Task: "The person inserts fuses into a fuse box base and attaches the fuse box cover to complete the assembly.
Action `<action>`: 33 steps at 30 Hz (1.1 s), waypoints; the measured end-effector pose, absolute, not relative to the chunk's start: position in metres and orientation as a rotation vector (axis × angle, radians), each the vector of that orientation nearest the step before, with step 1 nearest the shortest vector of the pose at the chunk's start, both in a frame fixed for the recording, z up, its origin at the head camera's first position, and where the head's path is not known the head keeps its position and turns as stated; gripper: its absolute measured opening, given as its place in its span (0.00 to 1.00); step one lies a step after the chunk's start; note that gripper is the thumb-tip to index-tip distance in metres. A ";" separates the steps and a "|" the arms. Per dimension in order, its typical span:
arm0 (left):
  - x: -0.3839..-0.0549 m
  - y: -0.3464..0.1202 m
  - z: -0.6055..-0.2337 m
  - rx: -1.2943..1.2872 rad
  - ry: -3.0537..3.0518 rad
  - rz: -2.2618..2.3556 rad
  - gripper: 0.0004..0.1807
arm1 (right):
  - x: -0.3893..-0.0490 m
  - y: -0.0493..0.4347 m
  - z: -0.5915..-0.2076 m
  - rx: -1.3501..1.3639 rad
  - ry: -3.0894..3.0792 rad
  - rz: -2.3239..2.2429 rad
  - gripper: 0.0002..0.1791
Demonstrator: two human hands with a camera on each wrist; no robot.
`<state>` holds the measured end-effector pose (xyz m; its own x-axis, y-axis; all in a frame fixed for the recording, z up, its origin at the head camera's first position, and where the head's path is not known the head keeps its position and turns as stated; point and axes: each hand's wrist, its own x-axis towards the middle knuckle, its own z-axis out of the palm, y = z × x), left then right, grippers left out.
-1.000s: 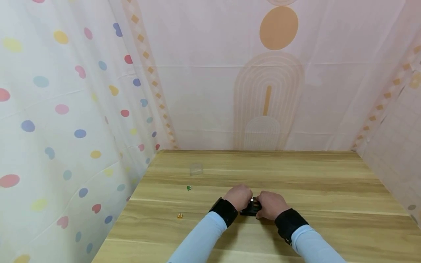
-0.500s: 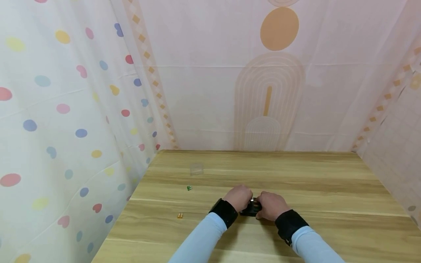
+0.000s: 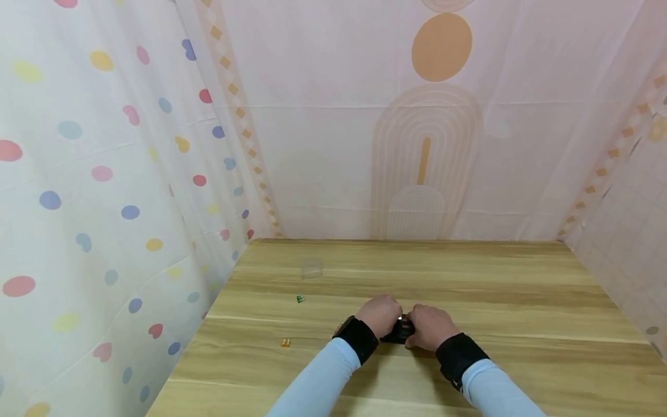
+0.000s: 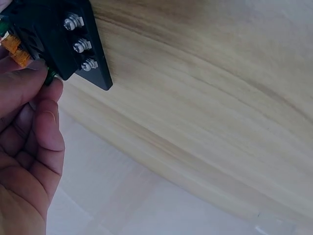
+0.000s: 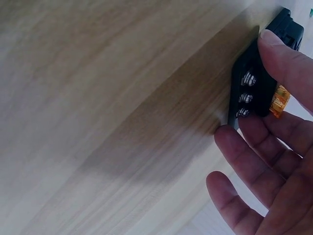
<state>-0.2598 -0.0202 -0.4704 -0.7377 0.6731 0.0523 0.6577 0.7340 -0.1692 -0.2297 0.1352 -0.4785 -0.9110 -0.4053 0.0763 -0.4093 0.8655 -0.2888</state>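
A black fuse block (image 3: 398, 332) with a row of screw terminals lies on the wooden table between the hands. In the left wrist view, my left hand (image 4: 29, 132) pinches a green blade fuse (image 4: 50, 77) at the side of the block; how deep the fuse sits is hidden. Orange blade fuses (image 4: 15, 49) stand in the block beside it, and one orange fuse (image 5: 279, 101) also shows in the right wrist view. My right hand (image 3: 432, 327) grips the block by its ends, thumb on one end and fingers at the other.
Left of the hands, a green blade fuse (image 3: 300, 299) and an orange blade fuse (image 3: 285, 343) lie on the table (image 3: 521, 289). Farther back is a clear plastic cover (image 3: 311, 269). Patterned curtains (image 3: 312, 145) hang behind and beside the table.
Almost nothing differs. Both hands stay at the fuse block, the left one shifting very slightly; the head view drifts a little.
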 end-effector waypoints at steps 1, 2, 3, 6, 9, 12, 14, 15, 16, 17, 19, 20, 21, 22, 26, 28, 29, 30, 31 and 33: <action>-0.260 -0.020 -0.471 -1.087 -2.813 0.225 0.09 | -0.230 0.135 -0.478 0.658 -3.025 0.472 0.18; -0.260 -0.020 -0.472 -1.084 -2.808 0.226 0.09 | -0.230 0.135 -0.478 0.659 -3.025 0.472 0.17; -0.261 -0.020 -0.472 -1.083 -2.805 0.226 0.09 | -0.230 0.135 -0.477 0.658 -3.025 0.474 0.17; -0.261 -0.020 -0.474 -1.077 -2.808 0.224 0.08 | -0.231 0.135 -0.478 0.661 -3.025 0.467 0.18; -0.261 -0.020 -0.473 -1.074 -2.816 0.208 0.08 | -0.232 0.136 -0.479 0.661 -3.023 0.464 0.18; -0.260 -0.020 -0.472 -1.062 -2.831 0.191 0.08 | -0.232 0.136 -0.480 0.663 -3.027 0.454 0.18; -0.258 -0.021 -0.471 -1.050 -2.839 0.184 0.08 | -0.231 0.136 -0.480 0.666 -3.025 0.452 0.18; -0.258 -0.021 -0.470 -1.047 -2.840 0.180 0.07 | -0.231 0.136 -0.480 0.667 -3.025 0.451 0.18; -0.257 -0.021 -0.470 -1.043 -2.840 0.178 0.07 | -0.231 0.136 -0.480 0.668 -3.024 0.447 0.18; -0.257 -0.021 -0.470 -1.038 -2.840 0.174 0.07 | -0.231 0.135 -0.480 0.668 -3.022 0.448 0.18; -0.256 -0.021 -0.471 -1.034 -2.839 0.171 0.07 | -0.231 0.135 -0.480 0.667 -3.022 0.450 0.18; -0.256 -0.021 -0.471 -1.033 -2.841 0.165 0.07 | -0.230 0.136 -0.480 0.666 -3.024 0.455 0.18; -0.256 -0.021 -0.471 -1.031 -2.841 0.165 0.07 | -0.230 0.136 -0.480 0.666 -3.024 0.458 0.18; -0.256 -0.021 -0.471 -1.030 -2.844 0.166 0.07 | -0.230 0.136 -0.480 0.666 -3.024 0.461 0.18; -0.256 -0.021 -0.471 -1.020 -2.852 0.150 0.07 | -0.230 0.136 -0.479 0.664 -3.023 0.475 0.18; -0.257 -0.021 -0.470 -1.020 -2.856 0.141 0.08 | -0.230 0.136 -0.478 0.663 -3.024 0.476 0.18; -0.257 -0.021 -0.470 -1.017 -2.858 0.135 0.08 | -0.230 0.135 -0.478 0.663 -3.026 0.475 0.18; -0.257 -0.021 -0.469 -1.014 -2.866 0.122 0.08 | -0.230 0.135 -0.477 0.662 -3.027 0.473 0.18; -0.257 -0.021 -0.469 -1.011 -2.873 0.120 0.08 | -0.230 0.135 -0.477 0.663 -3.029 0.473 0.18; -0.256 -0.021 -0.468 -1.007 -2.883 0.112 0.07 | -0.230 0.135 -0.477 0.663 -3.030 0.477 0.17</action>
